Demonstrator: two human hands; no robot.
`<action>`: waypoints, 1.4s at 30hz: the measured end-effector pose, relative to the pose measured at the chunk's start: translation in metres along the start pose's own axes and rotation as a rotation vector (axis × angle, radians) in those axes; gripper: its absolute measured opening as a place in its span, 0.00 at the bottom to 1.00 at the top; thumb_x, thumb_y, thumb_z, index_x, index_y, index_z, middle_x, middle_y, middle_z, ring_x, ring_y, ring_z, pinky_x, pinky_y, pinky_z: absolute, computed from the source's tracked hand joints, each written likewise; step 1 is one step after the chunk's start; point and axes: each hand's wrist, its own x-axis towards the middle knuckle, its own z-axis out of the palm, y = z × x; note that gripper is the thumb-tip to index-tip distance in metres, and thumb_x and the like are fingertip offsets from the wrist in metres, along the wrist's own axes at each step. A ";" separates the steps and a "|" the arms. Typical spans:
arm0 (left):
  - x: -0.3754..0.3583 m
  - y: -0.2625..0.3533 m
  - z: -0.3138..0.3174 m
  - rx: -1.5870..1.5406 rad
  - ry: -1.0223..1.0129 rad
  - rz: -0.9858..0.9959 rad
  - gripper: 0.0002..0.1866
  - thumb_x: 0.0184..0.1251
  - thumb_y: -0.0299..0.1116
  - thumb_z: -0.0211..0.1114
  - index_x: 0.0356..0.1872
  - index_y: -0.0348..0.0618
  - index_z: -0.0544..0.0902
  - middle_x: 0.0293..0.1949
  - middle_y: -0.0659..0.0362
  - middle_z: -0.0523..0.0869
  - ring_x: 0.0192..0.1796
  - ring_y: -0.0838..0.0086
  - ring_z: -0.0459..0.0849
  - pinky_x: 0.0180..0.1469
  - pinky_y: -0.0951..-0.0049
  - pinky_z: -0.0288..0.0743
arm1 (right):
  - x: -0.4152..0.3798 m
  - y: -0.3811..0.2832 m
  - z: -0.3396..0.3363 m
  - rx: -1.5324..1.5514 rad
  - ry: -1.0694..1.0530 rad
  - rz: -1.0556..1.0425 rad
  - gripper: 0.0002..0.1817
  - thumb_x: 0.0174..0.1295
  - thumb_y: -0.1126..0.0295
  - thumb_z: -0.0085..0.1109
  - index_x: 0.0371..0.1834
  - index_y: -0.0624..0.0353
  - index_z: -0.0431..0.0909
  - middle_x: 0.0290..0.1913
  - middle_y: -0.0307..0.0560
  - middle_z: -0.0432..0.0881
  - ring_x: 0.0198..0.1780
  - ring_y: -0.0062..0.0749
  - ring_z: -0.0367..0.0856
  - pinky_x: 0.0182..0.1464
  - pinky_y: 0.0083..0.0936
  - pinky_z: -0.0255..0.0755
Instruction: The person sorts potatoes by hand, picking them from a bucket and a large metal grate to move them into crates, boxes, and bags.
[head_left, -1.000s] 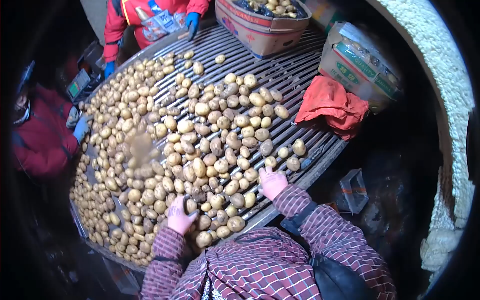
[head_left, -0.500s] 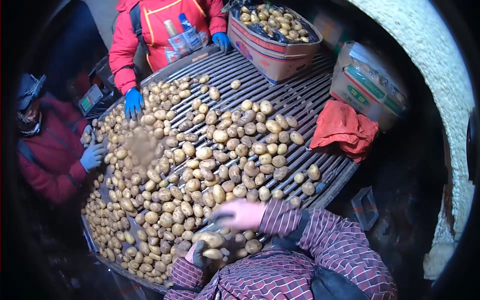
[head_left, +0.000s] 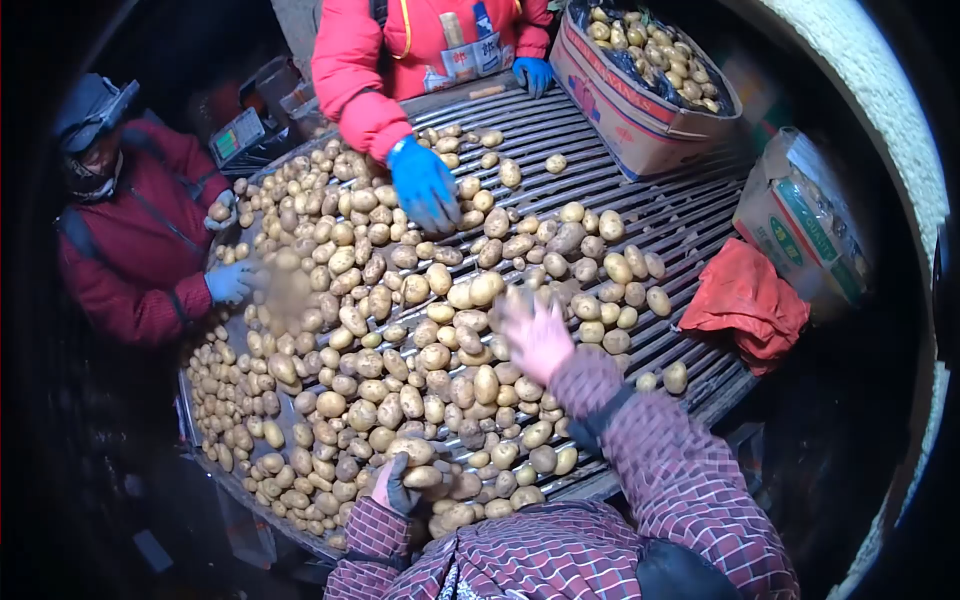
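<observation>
Many potatoes (head_left: 410,400) lie over a slatted metal table (head_left: 640,215). My left hand (head_left: 393,487), in a glove with a dark palm, is closed round potatoes (head_left: 412,452) at the table's near edge. My right hand (head_left: 538,335) reaches over the middle of the pile, its fingers spread and blurred by motion, over the potatoes there. Whether its fingertips touch any potato is too blurred to tell.
Across the table a person in a red jacket reaches in with a blue glove (head_left: 424,185). Another person (head_left: 140,240) stands at the left. A potato-filled carton (head_left: 635,125), a second carton (head_left: 800,225) and a red cloth (head_left: 745,305) stand or lie at the right.
My right hand has moved forward, away from my left hand, which still holds potatoes. The co-worker's blue-gloved hand has reached further over the pile. The view has shifted.
</observation>
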 end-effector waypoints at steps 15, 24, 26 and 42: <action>-0.002 -0.011 -0.019 -0.391 0.123 -0.211 0.23 0.70 0.50 0.56 0.57 0.45 0.72 0.51 0.51 0.83 0.54 0.58 0.81 0.63 0.57 0.69 | 0.018 -0.076 0.001 0.136 -0.203 -0.303 0.46 0.48 0.41 0.64 0.71 0.41 0.59 0.71 0.50 0.58 0.72 0.62 0.52 0.67 0.61 0.54; -0.009 -0.031 -0.027 -0.559 0.168 -0.202 0.21 0.74 0.44 0.50 0.62 0.45 0.68 0.55 0.52 0.81 0.57 0.64 0.80 0.64 0.61 0.70 | 0.018 -0.120 -0.008 0.376 -0.256 -0.358 0.35 0.49 0.54 0.65 0.65 0.38 0.70 0.72 0.48 0.58 0.60 0.56 0.68 0.55 0.46 0.72; -0.012 -0.027 -0.026 -0.315 0.140 -0.110 0.19 0.73 0.40 0.53 0.60 0.45 0.71 0.54 0.56 0.82 0.57 0.70 0.79 0.68 0.62 0.65 | -0.018 -0.113 -0.022 0.373 -0.323 -0.428 0.37 0.49 0.55 0.66 0.67 0.37 0.68 0.73 0.47 0.57 0.57 0.53 0.72 0.54 0.44 0.73; -0.017 0.013 -0.009 -0.936 0.099 -0.144 0.27 0.70 0.39 0.55 0.66 0.36 0.64 0.66 0.49 0.70 0.63 0.54 0.74 0.57 0.59 0.79 | 0.065 -0.049 0.042 0.604 -0.004 0.181 0.23 0.47 0.62 0.70 0.48 0.52 0.79 0.63 0.55 0.67 0.57 0.50 0.73 0.59 0.41 0.69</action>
